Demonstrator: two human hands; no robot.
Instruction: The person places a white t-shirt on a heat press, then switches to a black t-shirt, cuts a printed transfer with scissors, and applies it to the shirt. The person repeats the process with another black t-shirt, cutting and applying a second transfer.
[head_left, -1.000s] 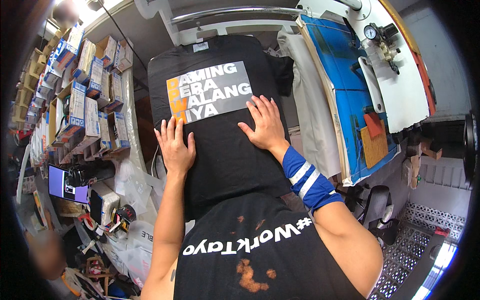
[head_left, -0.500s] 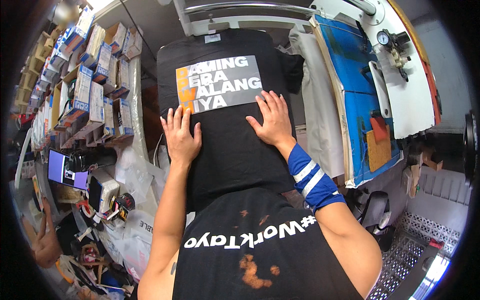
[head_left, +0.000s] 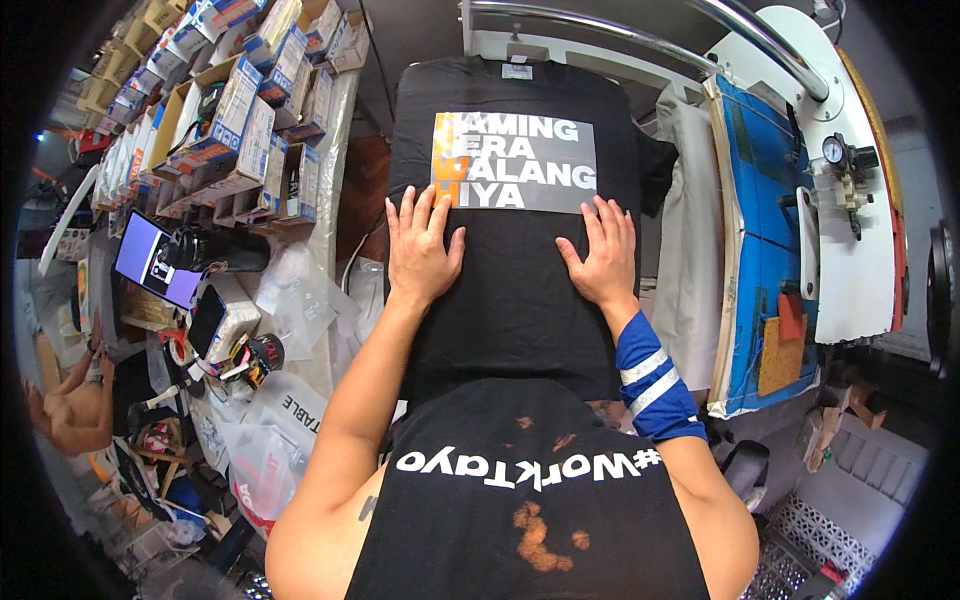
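Note:
A black T-shirt [head_left: 510,290] lies spread over a flat support in front of me, its collar at the far end. On its chest rests a clear-looking grey rectangular sheet [head_left: 570,200] with bold white and orange lettering. My left hand [head_left: 422,250] lies flat on the shirt, fingers stretched out, fingertips at the sheet's lower left corner. Likewise my right hand [head_left: 603,255] is open and flat, its fingertips by the sheet's lower right corner and the thumb pointing inward. A blue sleeve band with pale stripes covers my right forearm.
To the right stand a blue panel [head_left: 755,250] in a wooden frame and a white machine arm with a pressure gauge [head_left: 833,150]. Stacked cardboard boxes [head_left: 225,120], a laptop [head_left: 158,258] and plastic bags [head_left: 295,410] crowd the left. Another person [head_left: 80,410] is at the far left.
The view has turned, so the shirt and both hands appear farther right. Both hands stay flat beside the sheet's lower corners, with little change in their placement on the shirt.

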